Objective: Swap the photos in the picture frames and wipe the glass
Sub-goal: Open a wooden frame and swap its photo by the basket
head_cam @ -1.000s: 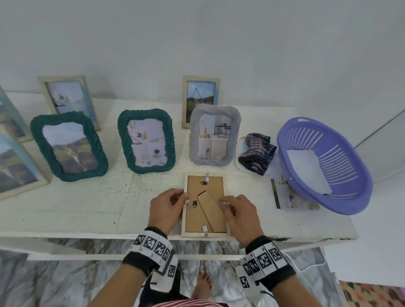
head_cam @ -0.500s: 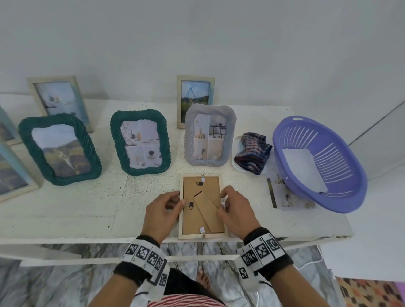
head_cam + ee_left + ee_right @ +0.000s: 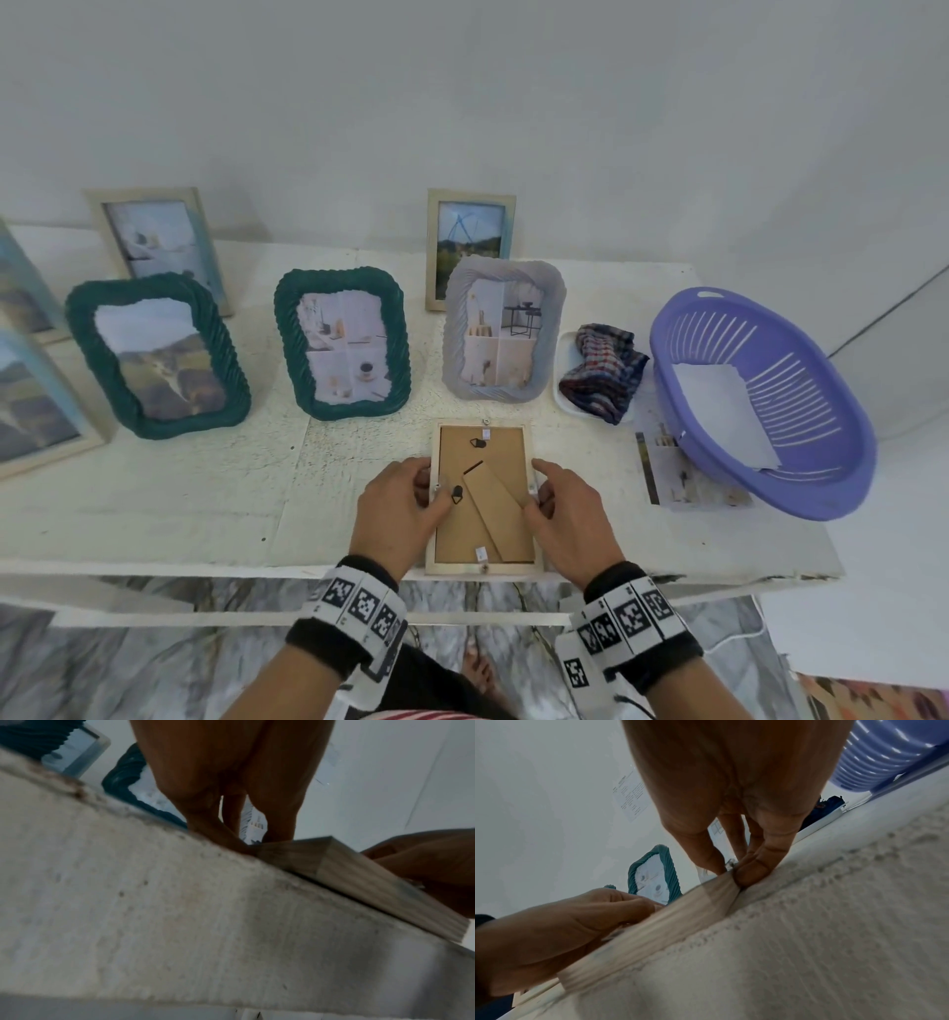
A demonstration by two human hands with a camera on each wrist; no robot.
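Note:
A light wooden picture frame (image 3: 482,565) lies face down at the table's front edge, its brown backing board (image 3: 493,452) and folded stand up. My left hand (image 3: 434,485) pinches the frame's left side, thumb on the backing by a black clip. My right hand (image 3: 534,488) pinches the right side in the same way. In the left wrist view my left hand's fingers (image 3: 218,833) meet the frame (image 3: 347,874) at its corner. In the right wrist view my right hand's fingertips (image 3: 752,870) press on the frame's edge (image 3: 680,912). The glass and the photo are hidden underneath.
Two green frames (image 3: 341,344) (image 3: 159,360), a grey frame (image 3: 500,336) and several wooden frames (image 3: 470,246) stand behind. A checked cloth (image 3: 601,370) lies on a white tray, beside a purple basket (image 3: 760,401) holding paper. A loose photo (image 3: 688,483) lies by the basket.
Both hands stay at the frame's sides, and their thumbs have crept slightly inward onto the backing. The frame lies where it was.

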